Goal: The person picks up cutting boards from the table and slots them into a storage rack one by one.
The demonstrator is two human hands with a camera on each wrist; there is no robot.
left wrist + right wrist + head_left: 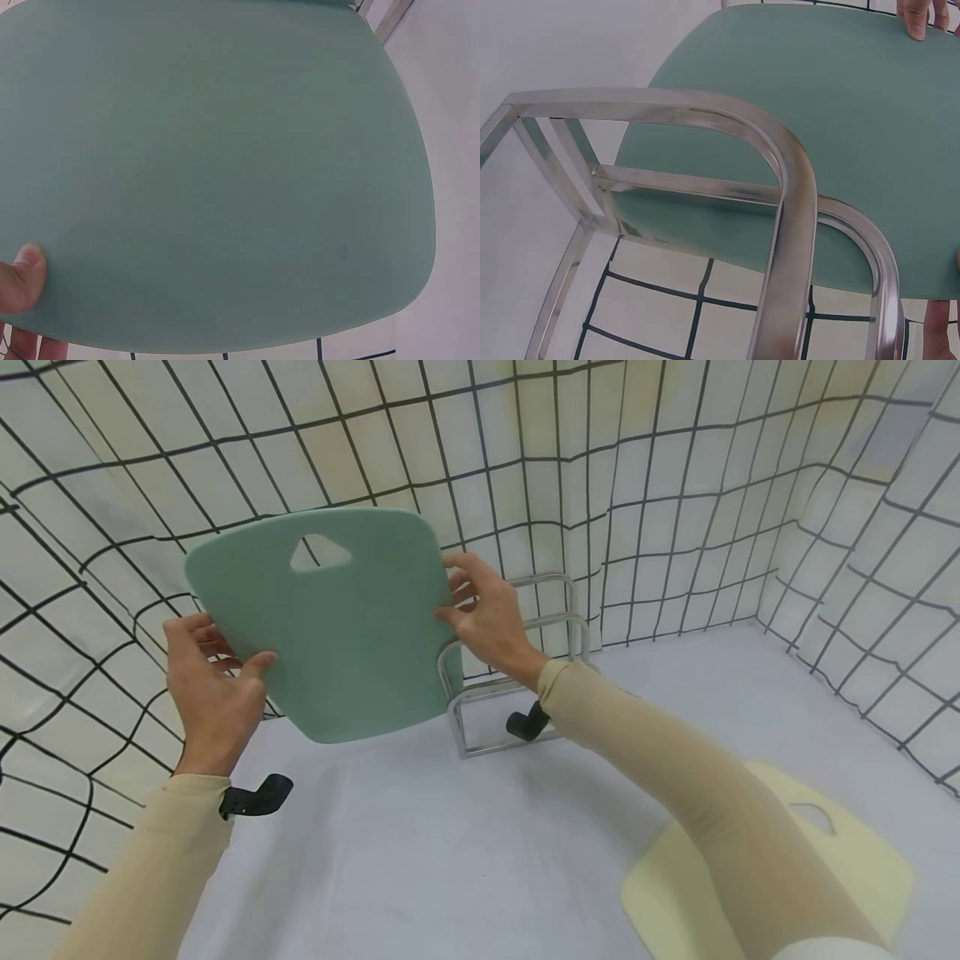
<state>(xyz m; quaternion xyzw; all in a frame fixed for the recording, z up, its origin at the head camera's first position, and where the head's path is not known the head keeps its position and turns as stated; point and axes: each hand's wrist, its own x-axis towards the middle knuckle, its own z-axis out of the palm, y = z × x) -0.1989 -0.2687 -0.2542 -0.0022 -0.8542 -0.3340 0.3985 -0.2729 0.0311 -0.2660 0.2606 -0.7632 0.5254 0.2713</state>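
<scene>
A green cutting board (360, 643) with a handle cutout is held up, its broad face toward me. My left hand (213, 693) pinches its left edge, thumb on the front and fingers behind. At the opposite edge, my right hand (491, 618) grips the board between thumb and fingers. A metal rack (495, 689) stands beside the board's lower right corner, below my right hand. In the right wrist view, rack bars (795, 225) cross in front of the board (840, 112). Whether the corner sits inside a slot, I cannot tell. Most of the green surface (217, 172) fills the left wrist view.
A pale yellow cutting board (847, 852) lies on the white tabletop (420, 860) at the lower right, partly under my right forearm. A black-lined grid backdrop (675, 485) closes off the back and both sides.
</scene>
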